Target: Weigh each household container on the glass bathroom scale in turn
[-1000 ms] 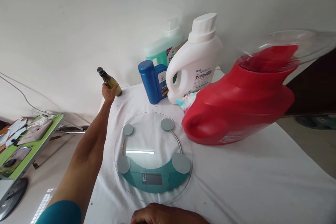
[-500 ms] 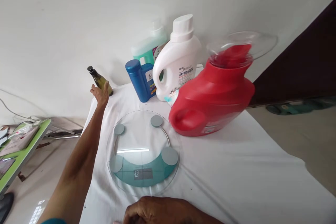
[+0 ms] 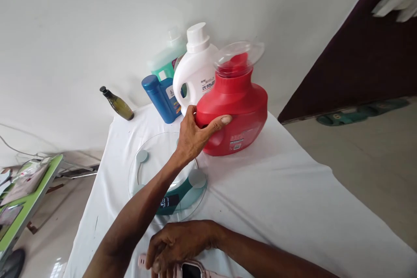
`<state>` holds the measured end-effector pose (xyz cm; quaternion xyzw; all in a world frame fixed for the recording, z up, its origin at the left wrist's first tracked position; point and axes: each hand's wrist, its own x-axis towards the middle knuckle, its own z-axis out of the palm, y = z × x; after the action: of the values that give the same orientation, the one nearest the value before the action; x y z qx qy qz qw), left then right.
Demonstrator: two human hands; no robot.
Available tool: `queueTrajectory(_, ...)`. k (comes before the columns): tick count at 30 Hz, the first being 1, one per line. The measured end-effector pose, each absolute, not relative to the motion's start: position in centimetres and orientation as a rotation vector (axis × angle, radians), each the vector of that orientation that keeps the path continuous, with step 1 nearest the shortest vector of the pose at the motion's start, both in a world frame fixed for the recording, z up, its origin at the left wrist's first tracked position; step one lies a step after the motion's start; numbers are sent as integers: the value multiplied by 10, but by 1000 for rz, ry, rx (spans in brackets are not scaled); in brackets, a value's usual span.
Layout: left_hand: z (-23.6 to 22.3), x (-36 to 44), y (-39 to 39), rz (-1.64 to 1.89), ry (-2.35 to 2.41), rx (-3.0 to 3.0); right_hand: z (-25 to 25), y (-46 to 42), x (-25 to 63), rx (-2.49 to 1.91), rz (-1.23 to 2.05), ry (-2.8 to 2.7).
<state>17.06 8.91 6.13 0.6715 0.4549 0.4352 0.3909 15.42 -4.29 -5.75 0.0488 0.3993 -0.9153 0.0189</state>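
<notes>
My left hand is wrapped around the handle side of a red detergent jug, its thumb lying across the front. A clear plastic dish-like piece sits around the jug's neck. At the bottom edge my right hand is closed with curled fingers on a pink smartwatch, whose strap shows on both sides. Between the hands lies a round glass scale, partly covered by my left forearm, with lit digits on its display. A white detergent bottle stands behind the jug.
A blue bottle and a green liquid bottle stand by the wall. An olive bottle is at the table's far left corner. A white cloth covers the table. A green-topped table stands at left, slippers on the floor at right.
My left hand let go of the olive bottle and moved right onto the red jug. The scale display lit up. The view shifted, bringing the smartwatch by my right hand into sight.
</notes>
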Motion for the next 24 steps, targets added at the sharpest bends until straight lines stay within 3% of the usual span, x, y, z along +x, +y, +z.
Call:
queueTrajectory(12, 54, 200, 78, 1283, 1075, 1380, -71, -39, 147, 23, -2802, 1271)
queueTrajectory(24, 117, 122, 37, 1631, 1114, 1480, -73, -41, 141, -11, -2812, 1297)
